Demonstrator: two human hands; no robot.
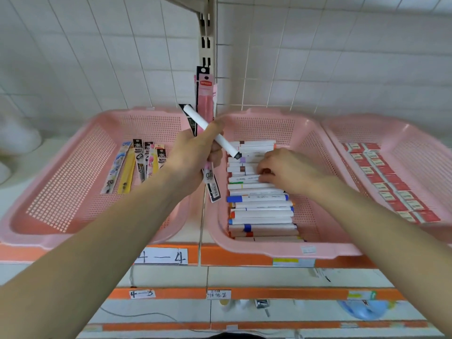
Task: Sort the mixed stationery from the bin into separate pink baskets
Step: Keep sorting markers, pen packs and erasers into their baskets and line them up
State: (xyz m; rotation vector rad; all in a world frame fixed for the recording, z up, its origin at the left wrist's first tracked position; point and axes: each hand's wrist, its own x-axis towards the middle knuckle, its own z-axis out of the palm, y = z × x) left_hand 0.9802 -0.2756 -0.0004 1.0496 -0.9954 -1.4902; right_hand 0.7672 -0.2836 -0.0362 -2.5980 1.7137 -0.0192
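My left hand point(193, 152) grips a bundle of stationery above the gap between two baskets: a white marker point(208, 129) slanting up to the left, and long refill packets point(205, 101) that stick out above and below the fist. My right hand point(283, 171) rests on the row of white markers point(261, 209) in the middle pink basket point(313, 152), its curled fingertips on one marker near the row's far end. The left pink basket point(73, 167) holds several refill packets point(137, 165) lying side by side. The right pink basket point(415, 152) holds rows of small red and white boxes point(384, 182).
The baskets stand on a shelf with an orange front edge point(234, 259) and paper labels. A slotted metal upright point(208, 40) runs up the white tiled wall behind. Lower shelves with orange strips show below, with a blue object point(362, 310) at the lower right.
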